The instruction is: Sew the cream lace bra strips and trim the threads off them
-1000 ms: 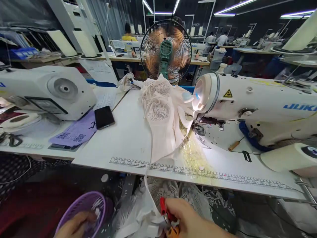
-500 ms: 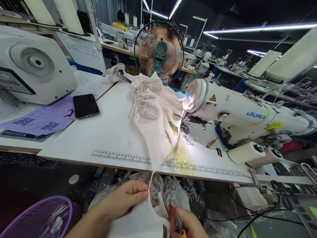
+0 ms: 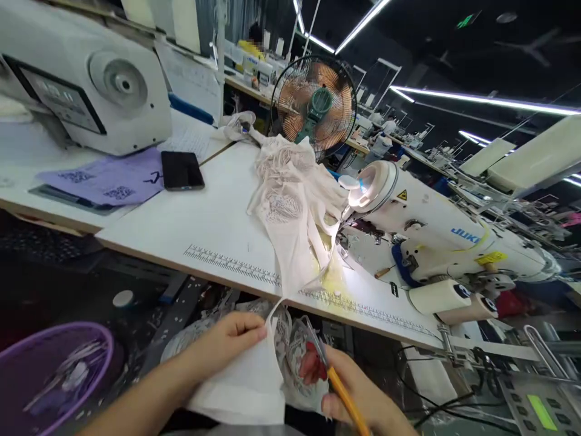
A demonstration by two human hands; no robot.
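My left hand pinches the top edge of a white fabric piece below the table's front edge. A narrow strap runs from that piece up to the pale lace garments heaped on the white table. To the right, my right hand is closed round orange-handled scissors, whose blades point up and left, apart from the white piece. Something red shows by the fingers of that hand. More lace fabric hangs behind and between both hands.
A white sewing machine stands at the right, with thread cones beside it. Another machine, a phone and purple paper lie left. A fan is behind; a purple basket sits lower left.
The scissors have come up into clearer view and away from the white fabric. The fabric's right side now hangs straighter. The whole view has tilted and shifted.
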